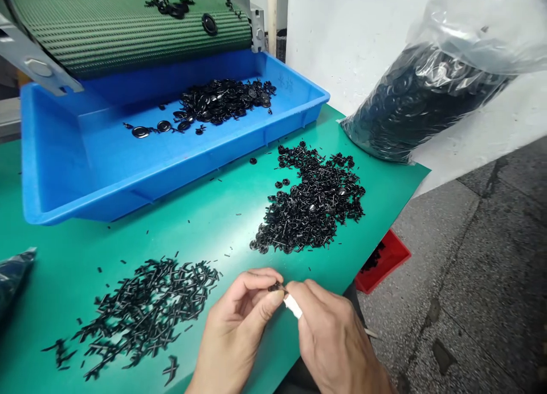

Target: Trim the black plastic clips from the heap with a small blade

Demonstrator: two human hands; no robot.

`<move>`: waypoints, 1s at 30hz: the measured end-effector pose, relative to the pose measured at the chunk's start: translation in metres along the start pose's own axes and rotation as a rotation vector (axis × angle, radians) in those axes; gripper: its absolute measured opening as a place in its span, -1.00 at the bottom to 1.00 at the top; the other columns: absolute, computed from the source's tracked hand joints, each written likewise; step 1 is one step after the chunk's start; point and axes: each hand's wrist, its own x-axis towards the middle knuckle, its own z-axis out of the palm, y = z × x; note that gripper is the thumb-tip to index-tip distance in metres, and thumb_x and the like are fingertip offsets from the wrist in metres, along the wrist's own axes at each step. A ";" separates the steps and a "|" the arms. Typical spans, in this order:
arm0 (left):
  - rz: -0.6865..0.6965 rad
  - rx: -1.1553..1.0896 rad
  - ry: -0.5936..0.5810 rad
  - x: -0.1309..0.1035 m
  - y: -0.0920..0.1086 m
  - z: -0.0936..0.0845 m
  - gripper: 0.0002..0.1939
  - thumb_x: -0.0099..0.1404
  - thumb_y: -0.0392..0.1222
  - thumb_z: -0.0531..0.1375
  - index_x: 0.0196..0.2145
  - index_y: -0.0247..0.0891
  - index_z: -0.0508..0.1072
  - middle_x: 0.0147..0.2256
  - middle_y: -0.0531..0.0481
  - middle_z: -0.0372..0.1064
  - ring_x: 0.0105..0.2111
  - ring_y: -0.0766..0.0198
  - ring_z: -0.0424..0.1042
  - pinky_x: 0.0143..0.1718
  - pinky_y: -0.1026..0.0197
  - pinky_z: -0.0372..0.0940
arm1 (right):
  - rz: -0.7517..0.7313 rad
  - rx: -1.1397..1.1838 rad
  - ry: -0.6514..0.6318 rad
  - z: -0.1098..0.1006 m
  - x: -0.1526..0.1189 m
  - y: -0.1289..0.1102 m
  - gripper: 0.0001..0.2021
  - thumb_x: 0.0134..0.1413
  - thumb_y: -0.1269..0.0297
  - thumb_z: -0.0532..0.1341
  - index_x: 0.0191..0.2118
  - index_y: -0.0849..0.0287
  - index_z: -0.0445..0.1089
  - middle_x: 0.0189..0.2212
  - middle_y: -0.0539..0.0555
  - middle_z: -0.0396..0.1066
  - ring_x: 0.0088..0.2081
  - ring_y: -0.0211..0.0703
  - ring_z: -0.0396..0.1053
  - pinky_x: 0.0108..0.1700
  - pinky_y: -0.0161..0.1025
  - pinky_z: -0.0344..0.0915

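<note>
Head view: left hand (pixel 235 328) pinches small black plastic part (pixel 276 287) between fingertips; right hand (pixel 331 328) grips white-wrapped tool (pixel 293 306) at it. Part seemingly mid-trim; cross-shaped sprues (pixel 158 308) leftward suggest many done; whether black-part heap (pixel 307 212) beyond hands is finished, unclear.

Head-worn view — forward, down over nearby hands (pixel 239 328).

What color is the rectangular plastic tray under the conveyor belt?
The tray is blue, best seen in the head view.
</note>
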 end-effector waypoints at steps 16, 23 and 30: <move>0.032 0.052 0.025 0.001 0.001 0.001 -0.94 0.13 -0.20 0.35 -0.43 -0.17 0.53 -0.32 0.01 0.52 -0.31 0.27 0.51 -0.30 0.35 0.45 | -0.031 -0.063 0.051 0.008 -0.003 -0.004 -0.69 0.25 0.54 -0.09 -0.20 0.18 0.37 -0.47 0.04 0.37 -0.45 -0.13 0.36 -0.41 -0.23 0.14; -0.006 0.094 -0.052 0.002 0.004 -0.001 -0.92 0.15 -0.17 0.34 -0.37 -0.20 0.56 -0.34 -0.01 0.55 -0.36 0.25 0.51 -0.34 0.30 0.45 | 0.168 0.133 -0.339 -0.020 0.012 0.009 -0.77 0.10 0.57 0.00 -0.40 0.10 0.27 -0.51 -0.07 0.35 -0.40 -0.22 0.32 -0.36 -0.33 0.12; 0.006 0.043 -0.037 -0.001 -0.005 -0.002 -0.86 0.30 -0.11 0.23 -0.21 -0.18 0.45 -0.46 0.03 0.48 -0.44 0.25 0.45 -0.38 0.26 0.39 | 0.188 0.018 -0.123 -0.018 0.018 0.018 -0.74 0.23 0.50 -0.05 -0.24 0.14 0.37 -0.39 0.04 0.42 -0.33 -0.14 0.40 -0.30 -0.26 0.20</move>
